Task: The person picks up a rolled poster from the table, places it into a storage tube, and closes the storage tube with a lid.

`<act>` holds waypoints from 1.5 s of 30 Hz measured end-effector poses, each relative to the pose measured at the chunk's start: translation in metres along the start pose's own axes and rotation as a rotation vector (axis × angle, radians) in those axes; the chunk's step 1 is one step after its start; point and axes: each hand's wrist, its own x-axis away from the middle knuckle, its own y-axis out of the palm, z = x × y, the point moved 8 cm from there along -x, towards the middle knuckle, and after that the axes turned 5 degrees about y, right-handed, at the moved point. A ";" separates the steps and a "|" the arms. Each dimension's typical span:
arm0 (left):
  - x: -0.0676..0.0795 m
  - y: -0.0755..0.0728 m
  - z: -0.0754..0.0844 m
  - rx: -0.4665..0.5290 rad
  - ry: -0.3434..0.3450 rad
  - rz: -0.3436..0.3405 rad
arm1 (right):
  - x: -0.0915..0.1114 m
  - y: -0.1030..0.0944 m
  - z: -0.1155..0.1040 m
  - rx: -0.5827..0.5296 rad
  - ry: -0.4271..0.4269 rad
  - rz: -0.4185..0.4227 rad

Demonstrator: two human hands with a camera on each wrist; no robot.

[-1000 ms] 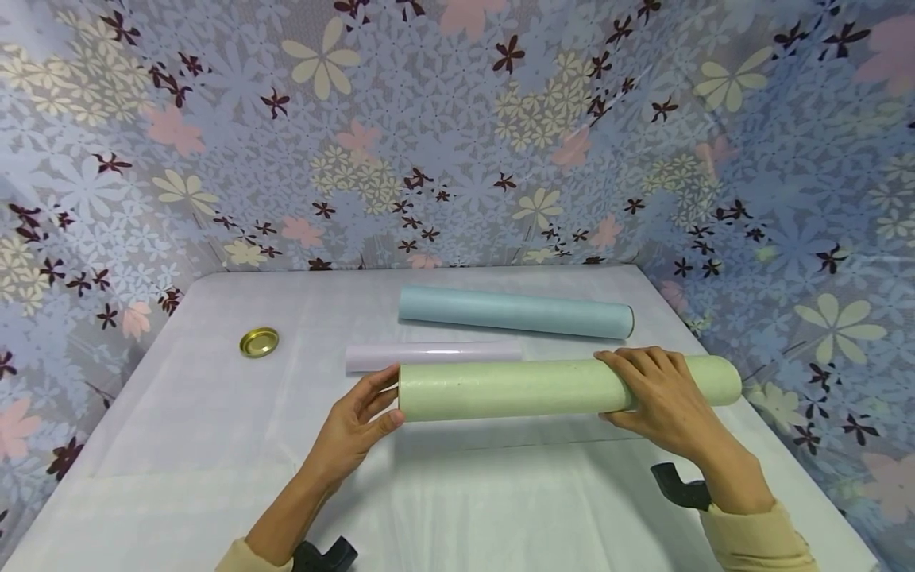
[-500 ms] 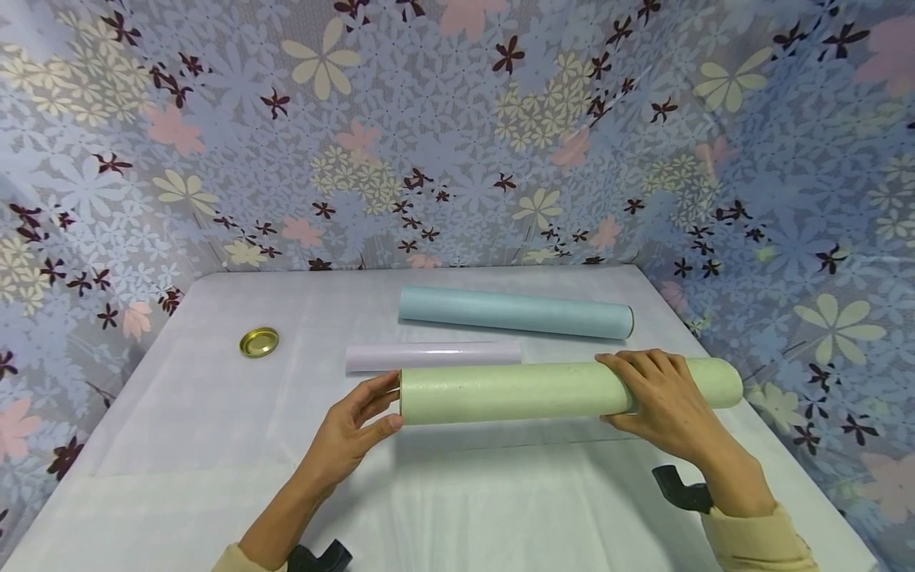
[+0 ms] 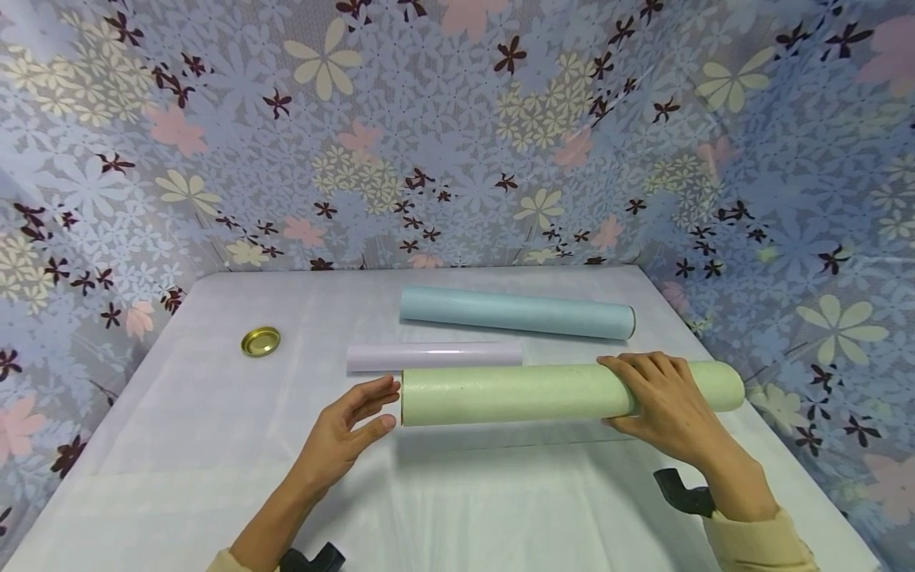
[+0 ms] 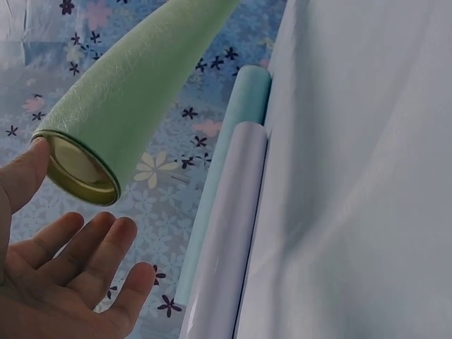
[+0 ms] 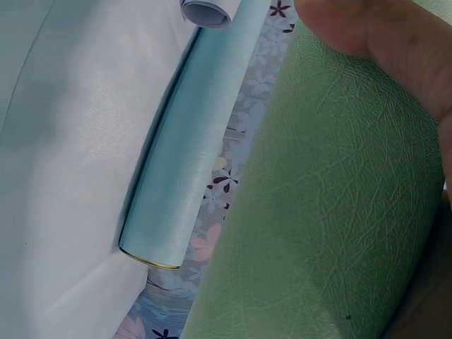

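Observation:
A light green tube (image 3: 500, 395) with a finely wrinkled surface is held level above the table. My right hand (image 3: 661, 405) grips it from above near its right end, fingers over the top and thumb on the near side. At the tube's left end my left hand (image 3: 350, 433) has its fingers parted and extended, a small gap from the rim in the head view. Seen from the left wrist, a recessed gold-coloured cap (image 4: 74, 164) fills that end, and the thumb (image 4: 27, 173) appears close to the rim; contact there is unclear.
Behind the green tube lie a pale lilac roll (image 3: 434, 355) and, farther back, a light blue tube (image 3: 515, 311). A round gold lid (image 3: 260, 342) sits at the left on the white-covered table (image 3: 179, 421). Flowered cloth (image 3: 457, 135) hangs along the back and right.
My left hand has drawn slightly away from the tube's left end, its fingers coming off the rim. The green tube has sunk slightly in my right hand's grip.

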 end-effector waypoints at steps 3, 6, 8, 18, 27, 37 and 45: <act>0.002 -0.005 0.001 -0.031 0.011 0.018 | 0.001 0.000 0.000 -0.002 0.001 0.003; 0.004 -0.010 0.001 -0.060 0.016 0.035 | 0.001 0.001 0.000 -0.002 0.002 0.003; 0.005 -0.013 0.001 -0.085 0.021 0.048 | 0.001 0.001 0.000 -0.002 0.003 0.000; 0.004 -0.019 0.036 -0.446 0.187 0.140 | -0.001 0.005 -0.007 -0.001 -0.003 -0.017; 0.006 0.011 0.077 -0.929 0.494 0.067 | -0.003 0.010 -0.023 -0.002 -0.014 -0.020; 0.010 0.025 0.080 -1.193 0.513 0.003 | -0.004 0.017 -0.042 0.002 -0.013 -0.039; 0.013 0.026 0.075 -1.287 0.486 -0.018 | -0.005 0.023 -0.056 0.000 -0.005 -0.035</act>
